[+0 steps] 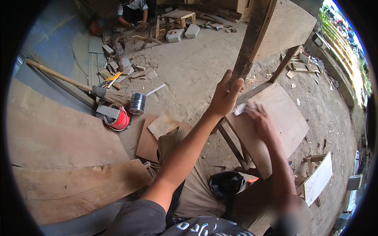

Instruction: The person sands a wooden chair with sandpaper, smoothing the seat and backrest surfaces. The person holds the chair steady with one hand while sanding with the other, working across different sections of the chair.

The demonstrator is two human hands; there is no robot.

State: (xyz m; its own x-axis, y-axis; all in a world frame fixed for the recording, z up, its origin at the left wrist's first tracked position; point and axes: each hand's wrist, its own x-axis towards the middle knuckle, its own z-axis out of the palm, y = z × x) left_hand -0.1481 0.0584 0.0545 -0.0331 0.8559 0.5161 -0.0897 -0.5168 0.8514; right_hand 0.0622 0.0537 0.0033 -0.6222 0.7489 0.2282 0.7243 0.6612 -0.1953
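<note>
A wooden chair with a pale plywood seat (289, 122) and a plywood back panel (285, 27) stands in front of me. My left hand (226, 94) is wrapped round the lower part of its dark wooden upright (254, 35), thumb uppermost. Over the seat's far left corner is my right hand (262, 122), its fingers smeared by motion. A small white flat piece (239, 109) shows at its fingertips, pressed against or just above the seat; its exact kind is unclear. Dark slanting legs (232, 143) show below the seat.
Left of me lie large wooden boards (67, 129). Beyond them are a red paint can (120, 121), a dark metal can (138, 103) and a stick broom (59, 73). Wood scraps litter the far floor, where another person (134, 11) crouches. A white-topped wooden piece (318, 179) lies right.
</note>
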